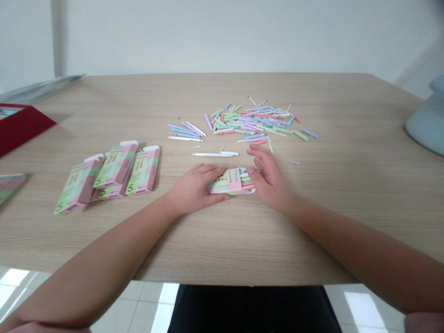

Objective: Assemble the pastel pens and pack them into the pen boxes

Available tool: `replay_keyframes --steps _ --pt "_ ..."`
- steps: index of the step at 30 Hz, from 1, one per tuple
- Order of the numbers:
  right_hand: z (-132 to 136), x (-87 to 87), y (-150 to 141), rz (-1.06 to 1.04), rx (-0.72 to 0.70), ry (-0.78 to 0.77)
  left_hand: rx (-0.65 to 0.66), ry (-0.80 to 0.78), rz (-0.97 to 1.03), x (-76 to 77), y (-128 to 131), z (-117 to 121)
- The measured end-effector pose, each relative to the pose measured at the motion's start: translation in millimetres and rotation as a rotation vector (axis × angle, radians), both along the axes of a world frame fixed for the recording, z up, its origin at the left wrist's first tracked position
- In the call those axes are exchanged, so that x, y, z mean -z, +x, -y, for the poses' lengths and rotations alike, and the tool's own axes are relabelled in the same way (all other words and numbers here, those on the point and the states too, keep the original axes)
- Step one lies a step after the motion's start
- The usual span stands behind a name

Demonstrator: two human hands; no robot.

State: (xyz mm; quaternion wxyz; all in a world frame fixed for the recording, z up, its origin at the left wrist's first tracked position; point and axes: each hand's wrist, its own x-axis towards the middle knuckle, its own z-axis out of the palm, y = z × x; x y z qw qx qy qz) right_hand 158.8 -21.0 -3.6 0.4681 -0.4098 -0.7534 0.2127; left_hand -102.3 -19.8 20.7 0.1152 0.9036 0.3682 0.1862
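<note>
My left hand (194, 189) is closed around a small pink and green cardboard box (227, 181), which lies flat on the table with its open end to the right. Several pastel pens (245, 178) stick out of that end. At the opening, my right hand (270, 178) has its thumb and index finger pinched on a slim pale pen (256, 169), partly hidden by the fingers. Just beyond the box lie white pens (215, 154) side by side.
A loose heap of pastel pens and caps (256, 122) spreads across the table's middle, with a smaller row of pens (185, 132) to its left. Several similar boxes (116, 166) are stacked at left. A red container (24, 127) stands far left, a pale blue object (426, 122) far right.
</note>
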Motion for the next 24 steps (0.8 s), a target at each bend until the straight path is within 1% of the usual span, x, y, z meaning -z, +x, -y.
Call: replay_keyframes --steps 5,9,13,16,20,22,24 --pt "-8 6.1 6 -0.133 -0.037 -0.165 -0.014 0.002 0.031 0.1 -3 0" --pt "-6 8.4 1 -0.121 -0.137 -0.224 -0.015 -0.006 0.043 1.7 -1 0" --pt "-3 5.8 -6 -0.122 -0.232 -0.296 -0.010 0.006 0.036 2.9 5 1" --pt "-3 1.6 -3 -0.129 -0.238 -0.307 -0.012 0.012 0.043 2.6 4 0" --pt "-3 -2.8 2 -0.031 -0.206 -0.243 -0.024 0.013 0.059 0.7 -4 -2" --pt "-3 -1.7 3 -0.018 -0.218 -0.249 -0.028 0.008 0.071 -0.7 -8 -3" --pt "-5 1.9 3 -0.067 -0.217 -0.277 -0.022 0.006 0.078 -2.3 -11 -3"
